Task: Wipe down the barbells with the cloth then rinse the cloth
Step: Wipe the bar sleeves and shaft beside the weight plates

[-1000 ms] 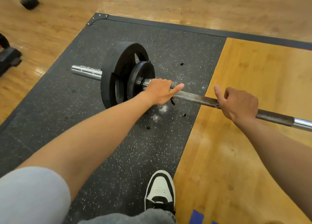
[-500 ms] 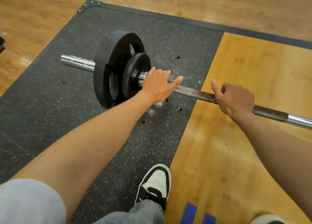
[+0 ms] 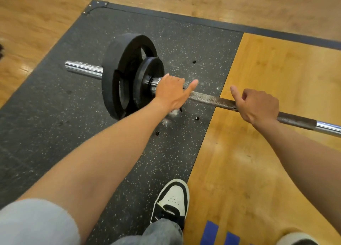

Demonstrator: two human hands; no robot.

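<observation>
A black rubber floor mat flecked with white [image 3: 55, 115] lies beside a panel of honey-coloured wooden platform [image 3: 276, 78], and the long steel barbell [image 3: 208, 98] stretches across both, low over the floor. Its dull grey knurled shaft looks worn and dusted pale near the collar, turning to bright chrome at the far right end; the chrome sleeve sticks out shiny at the left. Two black round weight plates sit on that sleeve, a large plate with cut-out grips [image 3: 118, 74] and a smaller solid plate [image 3: 151, 76] pressed against its inner face (white chalk smears mark the mat just beneath).

The person's left hand [image 3: 171, 93] is over the shaft right beside the small plate, fingers curled over the bar, thumb stretched out along it. The right hand [image 3: 258, 106] grips the knurled shaft further right, above the wood, fingers wrapped under and thumb pointing along the bar.

A black-and-white sneaker [image 3: 171, 200] stands on the mat's edge.
</observation>
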